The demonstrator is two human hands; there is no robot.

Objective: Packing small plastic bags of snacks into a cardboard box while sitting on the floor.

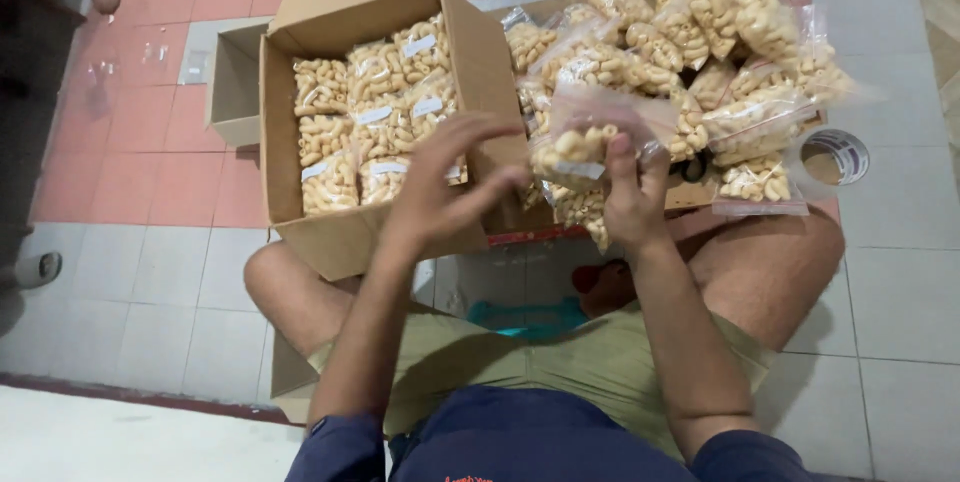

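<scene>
**Clear plastic bag held up, right of the open left hand**

Clear plastic bag (580, 147) of pale curled snacks pinched at its lower edge by right hand (632, 197), thumb and fingers closed on it, raised above lap. Long axis roughly level, running left to right; sealed top edge tilted up and away toward heaped pile of filled bags (735, 52). Left hand (440, 187) just beside it, to the left, fingers spread and curled, holding nothing, not quite touching. Right hand nearer, already gripping. Beyond left hand, open cardboard box (300, 32) with packed bags (375, 122) lying in rows.
</scene>
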